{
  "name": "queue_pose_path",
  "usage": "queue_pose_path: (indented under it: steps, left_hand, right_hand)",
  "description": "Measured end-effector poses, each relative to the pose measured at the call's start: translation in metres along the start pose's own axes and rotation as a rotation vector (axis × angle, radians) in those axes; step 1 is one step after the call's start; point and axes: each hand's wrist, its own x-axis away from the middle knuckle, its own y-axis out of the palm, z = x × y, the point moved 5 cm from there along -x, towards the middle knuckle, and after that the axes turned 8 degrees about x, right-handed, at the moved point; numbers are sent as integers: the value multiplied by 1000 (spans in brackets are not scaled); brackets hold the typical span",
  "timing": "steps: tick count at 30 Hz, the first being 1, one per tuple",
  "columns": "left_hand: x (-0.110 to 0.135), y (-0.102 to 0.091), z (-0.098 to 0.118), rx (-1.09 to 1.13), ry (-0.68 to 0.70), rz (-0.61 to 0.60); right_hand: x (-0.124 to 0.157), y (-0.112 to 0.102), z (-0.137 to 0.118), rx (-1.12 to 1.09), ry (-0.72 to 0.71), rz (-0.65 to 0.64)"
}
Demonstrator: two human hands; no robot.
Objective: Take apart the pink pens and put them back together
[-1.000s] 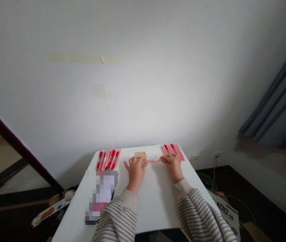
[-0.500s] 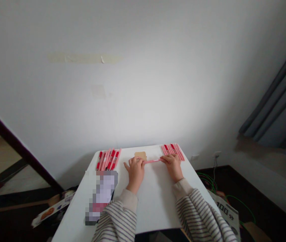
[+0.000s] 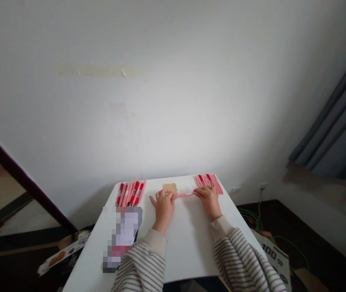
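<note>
A single pink pen [image 3: 185, 195] lies level between my two hands over the far middle of the white table [image 3: 188, 243]. My left hand [image 3: 163, 206] pinches its left end and my right hand [image 3: 210, 199] pinches its right end. Several pink and red pens [image 3: 130, 192] lie in a row at the far left of the table. A second row of pink and red pens [image 3: 209, 181] lies at the far right, just beyond my right hand. A small tan card [image 3: 169, 187] rests behind my left hand.
A blurred-out patch [image 3: 121, 237] covers something on the table's left side. The table stands against a white wall. A printed box [image 3: 61, 253] lies on the floor at the left, green cables [image 3: 252, 217] and a printed bag [image 3: 275, 255] at the right. Grey curtains [image 3: 337, 129] hang far right.
</note>
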Motion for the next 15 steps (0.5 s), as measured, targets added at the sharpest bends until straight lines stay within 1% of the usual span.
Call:
queue_pose_path:
  steps: [9,15]
  left_hand:
    - [-1,-3,2,39,-2,-3]
    - [0,-1,2,0,8,-6]
  right_hand:
    - [0,-1,1,25,-13,10]
    - [0,0,3,11,-21,11]
